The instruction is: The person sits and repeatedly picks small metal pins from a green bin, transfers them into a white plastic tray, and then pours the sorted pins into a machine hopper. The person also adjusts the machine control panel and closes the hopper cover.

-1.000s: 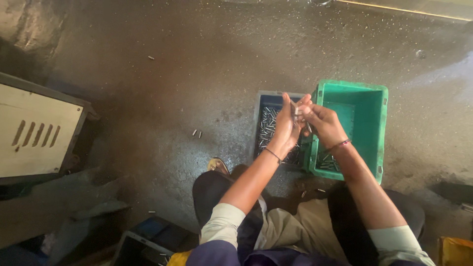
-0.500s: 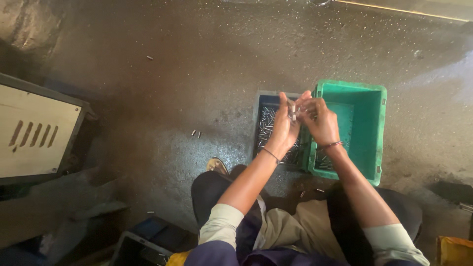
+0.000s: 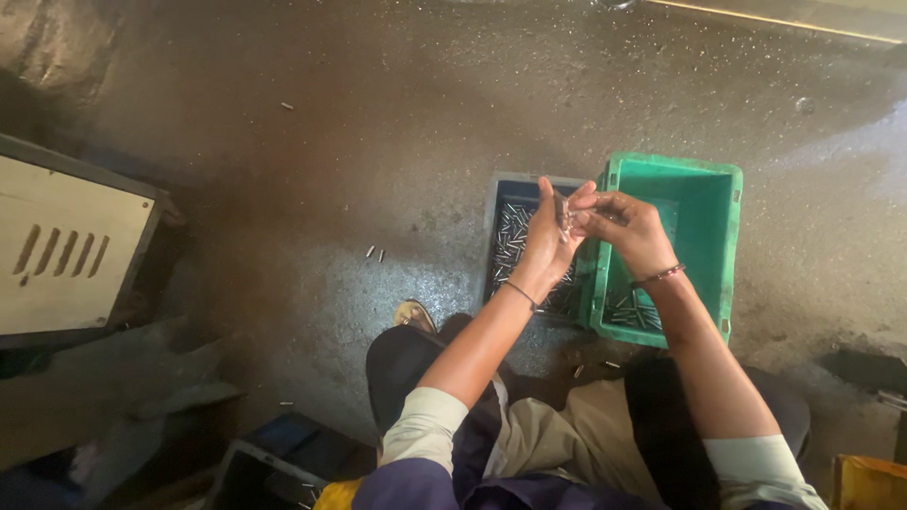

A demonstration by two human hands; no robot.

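My left hand (image 3: 548, 241) and my right hand (image 3: 625, 227) meet above the gap between two bins on the floor. Together they pinch a small metal pin (image 3: 564, 213) at the fingertips. Under my left hand lies a dark blue bin (image 3: 498, 203) filled with several short silvery pins (image 3: 512, 236). Under my right hand stands a green plastic bin (image 3: 704, 179) with a few pins (image 3: 628, 310) lying in its near corner. Each wrist wears a thin bracelet.
Two loose pins (image 3: 375, 252) lie on the gritty concrete floor to the left of the bins. A pale slotted machine panel (image 3: 66, 250) sits at the far left. Another dark crate (image 3: 274, 463) is near my left knee, and a yellow object (image 3: 869, 482) is at bottom right.
Both hands have stayed together over the bins, shifting slightly left and turning the small pin between the fingers. The bins have not moved.
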